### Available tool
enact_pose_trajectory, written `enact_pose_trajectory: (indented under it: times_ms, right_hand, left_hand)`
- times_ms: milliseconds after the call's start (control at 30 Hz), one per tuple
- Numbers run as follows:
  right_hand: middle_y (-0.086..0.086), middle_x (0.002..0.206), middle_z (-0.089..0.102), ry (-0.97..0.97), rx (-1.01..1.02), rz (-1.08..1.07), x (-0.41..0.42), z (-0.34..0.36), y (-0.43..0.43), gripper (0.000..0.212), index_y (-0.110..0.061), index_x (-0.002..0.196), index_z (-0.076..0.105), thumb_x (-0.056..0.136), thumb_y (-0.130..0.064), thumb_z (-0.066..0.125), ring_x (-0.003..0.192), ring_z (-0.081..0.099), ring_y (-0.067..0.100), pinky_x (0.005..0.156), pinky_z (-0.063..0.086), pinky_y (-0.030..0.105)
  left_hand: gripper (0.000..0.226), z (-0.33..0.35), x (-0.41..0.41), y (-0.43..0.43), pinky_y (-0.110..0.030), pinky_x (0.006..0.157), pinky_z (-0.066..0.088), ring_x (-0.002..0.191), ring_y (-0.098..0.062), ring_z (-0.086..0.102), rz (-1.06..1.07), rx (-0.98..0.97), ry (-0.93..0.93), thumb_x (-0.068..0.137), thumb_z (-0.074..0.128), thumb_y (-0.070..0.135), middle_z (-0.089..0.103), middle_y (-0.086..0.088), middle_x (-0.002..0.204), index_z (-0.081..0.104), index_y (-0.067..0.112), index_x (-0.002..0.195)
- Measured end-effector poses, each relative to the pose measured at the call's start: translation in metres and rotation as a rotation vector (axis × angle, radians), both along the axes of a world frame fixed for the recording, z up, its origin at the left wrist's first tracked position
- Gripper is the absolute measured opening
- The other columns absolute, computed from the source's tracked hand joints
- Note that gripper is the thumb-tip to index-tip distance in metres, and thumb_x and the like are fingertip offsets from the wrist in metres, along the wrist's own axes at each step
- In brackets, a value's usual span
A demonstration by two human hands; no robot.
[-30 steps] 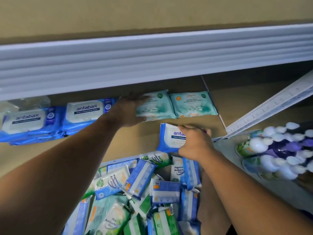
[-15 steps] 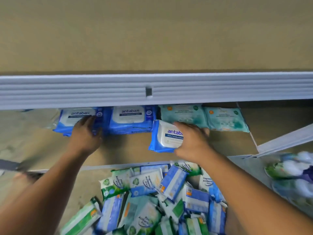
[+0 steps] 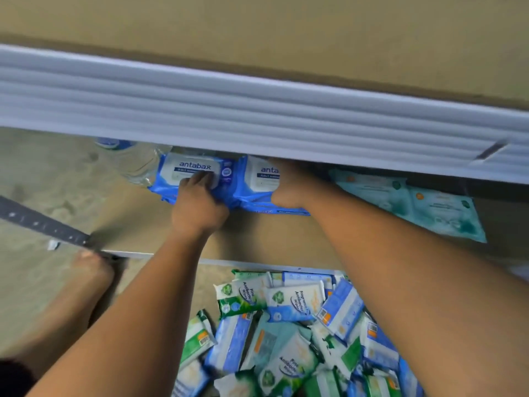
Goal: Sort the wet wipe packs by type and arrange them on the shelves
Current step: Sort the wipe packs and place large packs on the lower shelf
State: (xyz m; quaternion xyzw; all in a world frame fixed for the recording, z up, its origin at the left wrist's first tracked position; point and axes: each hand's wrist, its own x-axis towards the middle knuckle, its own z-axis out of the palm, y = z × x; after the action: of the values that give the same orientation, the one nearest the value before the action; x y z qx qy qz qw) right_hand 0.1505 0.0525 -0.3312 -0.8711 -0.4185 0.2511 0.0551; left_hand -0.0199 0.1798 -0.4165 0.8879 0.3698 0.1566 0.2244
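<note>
Both blue packs sit side by side at the back of the shelf (image 3: 272, 236), partly under the rail (image 3: 257, 118) of the shelf above. Teal packs (image 3: 429, 207) lie to their right and a clear bottle (image 3: 134, 161) stands just beside them on the left, perhaps touching. Left grip (image 3: 197, 207): fingers bent over the near edge of the left blue pack (image 3: 183, 170), tips on its white lid, so it has hold of it. Right grip (image 3: 289, 184): lies on the right blue pack (image 3: 257, 179); its fingers run under the rail and are hidden, so I cannot tell whether it pinches or only presses. More blue film shows beneath both packs, likely a stack. Risks, as judged: the film looks slick, so a shove from either grip could slide a top pack forward off its stack and over the shelf lip, back into the unsorted pile (image 3: 286, 325) below. Pushing the left blue pack sideways could tip the bottle. Pushing the right one too far right would ride it over the teal packs and muddle the types. The low rail leaves little headroom, and knuckles may catch on withdrawal and drag a pack out.
</note>
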Motion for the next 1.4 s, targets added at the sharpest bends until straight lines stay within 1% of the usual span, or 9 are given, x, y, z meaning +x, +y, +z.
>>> enact_pose_trajectory:
  times_ms: [167, 300, 467, 533, 700, 833, 933, 1200, 1400]
  right_hand:
    - [-0.001, 0.151, 0.042, -0.076, 0.011, 0.038, 0.000, 0.001, 0.000, 0.083, -0.034, 0.154, 0.027, 0.082, -0.012, 0.063, 0.135, 0.042, 0.025, 0.092, 0.030, 0.024]
    - [-0.004, 0.165, 0.018, -0.163, -0.128, 0.068, -0.002, -0.001, -0.005, 0.098, -0.035, 0.158, 0.012, 0.076, -0.032, 0.067, 0.151, 0.014, 0.031, 0.118, 0.018, 0.049]
    - [0.000, 0.169, -0.001, -0.177, -0.049, -0.070, -0.030, 0.001, -0.067, 0.099, -0.031, 0.159, 0.013, 0.079, -0.047, 0.069, 0.154, -0.011, 0.028, 0.119, 0.007, 0.052]
    - [0.001, 0.169, 0.004, -0.171, -0.062, -0.119, -0.046, 0.004, -0.105, 0.092, -0.031, 0.159, 0.018, 0.083, -0.049, 0.067, 0.155, -0.008, 0.027, 0.119, 0.008, 0.051]
    - [-0.002, 0.165, 0.020, -0.090, -0.135, -0.252, -0.083, 0.011, -0.205, 0.080, -0.036, 0.157, 0.025, 0.088, -0.048, 0.064, 0.153, 0.007, 0.027, 0.119, 0.013, 0.047]
    - [0.001, 0.151, 0.046, -0.070, -0.105, -0.374, -0.103, 0.011, -0.269, 0.076, -0.030, 0.148, 0.047, 0.077, -0.048, 0.067, 0.141, 0.033, 0.029, 0.114, 0.030, 0.047]
    - [0.008, 0.142, 0.056, 0.010, -0.035, -0.443, -0.125, 0.015, -0.302, 0.067, -0.022, 0.143, 0.054, 0.079, -0.033, 0.074, 0.132, 0.047, 0.032, 0.110, 0.040, 0.045]
    - [0.004, 0.142, 0.057, 0.212, -0.038, -0.517, -0.217, 0.020, -0.334, 0.059, -0.025, 0.144, 0.053, 0.088, -0.029, 0.070, 0.124, 0.057, 0.028, 0.104, 0.047, 0.043]
    - [-0.001, 0.148, 0.047, 0.307, -0.148, -0.360, -0.279, -0.003, -0.344, 0.056, -0.027, 0.149, 0.043, 0.096, -0.032, 0.059, 0.129, 0.052, 0.025, 0.106, 0.046, 0.042]
  left_hand:
    - [0.071, 0.009, 0.000, -0.010, -0.040, 0.094, 0.046, 0.108, -0.041, 0.053, 0.060, -0.094, 0.022, 0.054, 0.048, 0.028, 0.061, -0.012, 0.126, 0.063, 0.004, 0.120]
    - [0.070, 0.014, -0.005, -0.012, -0.039, 0.098, 0.044, 0.122, -0.036, 0.044, 0.037, -0.131, 0.095, 0.066, 0.065, 0.025, 0.052, -0.006, 0.139, 0.055, 0.008, 0.133]
    - [0.093, 0.029, -0.015, -0.010, -0.046, 0.116, 0.034, 0.145, -0.033, 0.022, -0.040, -0.115, 0.362, 0.075, 0.070, 0.021, 0.021, -0.004, 0.164, 0.024, 0.015, 0.156]
    - [0.100, 0.025, -0.031, -0.018, -0.047, 0.121, 0.024, 0.151, -0.036, 0.011, 0.004, -0.095, 0.438, 0.078, 0.068, 0.025, 0.003, -0.004, 0.168, 0.010, 0.016, 0.159]
    - [0.104, 0.027, -0.088, -0.084, -0.047, 0.122, 0.021, 0.151, -0.037, 0.013, -0.027, -0.237, 0.541, 0.073, 0.063, 0.038, 0.003, -0.013, 0.167, 0.009, 0.012, 0.158]
    - [0.065, 0.051, -0.141, -0.166, -0.043, 0.103, 0.042, 0.125, -0.038, 0.046, -0.007, -0.392, 0.443, 0.079, 0.062, 0.022, 0.041, -0.014, 0.140, 0.043, 0.010, 0.140]
    - [0.040, 0.063, -0.181, -0.216, -0.041, 0.082, 0.046, 0.108, -0.034, 0.052, -0.050, -0.497, 0.424, 0.081, 0.059, 0.014, 0.045, -0.010, 0.122, 0.052, 0.010, 0.120]
    - [0.041, 0.068, -0.258, -0.300, -0.042, 0.085, 0.049, 0.105, -0.033, 0.054, -0.171, -0.555, 0.566, 0.073, 0.047, 0.030, 0.051, -0.011, 0.114, 0.056, 0.011, 0.108]
    - [0.041, 0.058, -0.288, -0.320, -0.045, 0.094, 0.047, 0.121, -0.028, 0.045, -0.299, -0.471, 0.759, 0.090, 0.049, 0.028, 0.045, -0.004, 0.130, 0.048, 0.019, 0.130]
